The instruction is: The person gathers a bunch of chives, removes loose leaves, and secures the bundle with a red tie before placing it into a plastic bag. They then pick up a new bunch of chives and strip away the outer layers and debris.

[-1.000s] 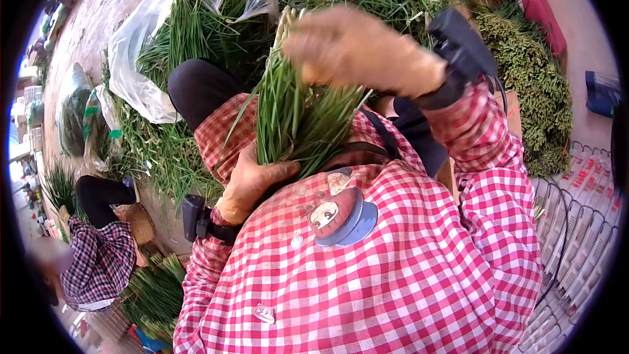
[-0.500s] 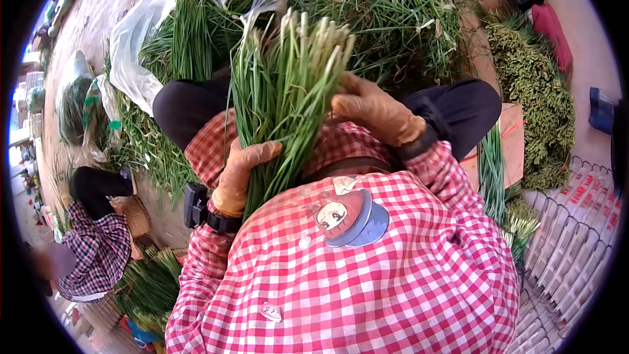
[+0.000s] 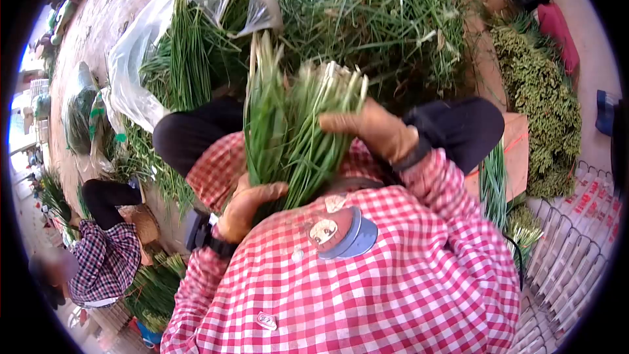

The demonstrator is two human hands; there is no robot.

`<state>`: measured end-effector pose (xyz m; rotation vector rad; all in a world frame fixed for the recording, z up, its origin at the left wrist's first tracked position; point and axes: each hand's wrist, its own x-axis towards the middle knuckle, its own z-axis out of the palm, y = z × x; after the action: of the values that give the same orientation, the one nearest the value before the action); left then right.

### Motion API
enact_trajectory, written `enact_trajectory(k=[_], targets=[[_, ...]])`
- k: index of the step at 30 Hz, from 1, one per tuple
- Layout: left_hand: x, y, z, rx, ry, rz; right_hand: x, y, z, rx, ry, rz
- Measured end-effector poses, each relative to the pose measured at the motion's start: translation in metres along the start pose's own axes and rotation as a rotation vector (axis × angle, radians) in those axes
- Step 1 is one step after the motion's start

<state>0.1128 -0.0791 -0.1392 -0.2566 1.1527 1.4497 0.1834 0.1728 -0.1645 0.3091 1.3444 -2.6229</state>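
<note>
Bunch (image 3: 314, 151) in half-closed left hand (image 3: 244, 210) and half-closed right hand (image 3: 380, 132); risk of spilling stalks (image 3: 262, 69) at split from slack grip.

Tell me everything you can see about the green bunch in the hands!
The bunch is long, thin green stalks with pale ends, which point away from the checked shirt. It splits into two clumps toward those ends. The left hand grips it near the shirt; the right hand holds its side, nearer the pale ends. Some of it is blurry.
</note>
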Motion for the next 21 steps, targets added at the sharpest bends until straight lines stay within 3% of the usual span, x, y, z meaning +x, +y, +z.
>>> enact_trajectory(k=[2, 3, 5, 6, 8, 9, 11, 12, 13, 14, 15, 16, 17, 18, 19, 21], targets=[[0.001, -0.012, -0.018, 0.05, -0.005, 0.137, -0.01, -0.002, -0.002, -0.046, -0.102, -0.151], [-0.003, -0.014, -0.016, 0.074, 0.036, 0.078, -0.017, 0.004, -0.001, -0.041, -0.139, -0.215], [-0.004, 0.003, 0.006, 0.148, 0.132, -0.088, 0.003, 0.026, -0.04, 0.01, 0.039, 0.179], [0.004, -0.011, -0.019, 0.024, 0.15, -0.172, 0.003, 0.032, -0.029, 0.116, 0.098, 0.057], [0.006, -0.027, -0.039, 0.081, 0.048, -0.044, -0.015, 0.001, -0.007, 0.137, -0.04, -0.035], [-0.002, -0.051, -0.069, -0.013, 0.089, -0.161, -0.03, -0.001, -0.004, 0.245, -0.116, -0.019], [-0.008, 0.001, -0.008, -0.071, 0.059, -0.296, -0.015, 0.022, -0.035, -0.125, 0.138, 0.237], [0.0, -0.007, -0.016, -0.146, 0.065, -0.253, -0.013, 0.02, -0.024, -0.019, 0.174, 0.126], [0.007, -0.045, -0.068, 0.365, -0.098, 0.205, -0.011, 0.021, -0.013, 0.09, 0.205, 0.021], [0.004, -0.03, -0.044, 0.055, -0.018, 0.017, -0.017, 0.014, -0.011, 0.189, 0.158, 0.085], [-0.004, -0.018, -0.022, -0.257, 0.075, -0.189, -0.017, 0.017, -0.009, 0.184, 0.143, 0.006], [0.0, -0.036, -0.046, -0.307, 0.176, -0.207, -0.017, 0.021, -0.018, 0.289, 0.107, 0.037], [-0.003, -0.046, -0.067, -0.266, 0.14, -0.159, -0.017, 0.022, -0.029, 0.379, 0.068, 0.055], [-0.004, -0.043, -0.069, -0.227, 0.103, -0.113, -0.016, 0.011, -0.024, 0.518, 0.179, 0.045], [-0.005, -0.042, -0.069, -0.192, 0.068, -0.066, -0.01, 0.02, -0.04, 0.598, 0.01, -0.043], [-0.013, -0.038, -0.058, -0.159, 0.115, -0.042, -0.011, 0.012, -0.043, 0.645, 0.142, 0.019]])
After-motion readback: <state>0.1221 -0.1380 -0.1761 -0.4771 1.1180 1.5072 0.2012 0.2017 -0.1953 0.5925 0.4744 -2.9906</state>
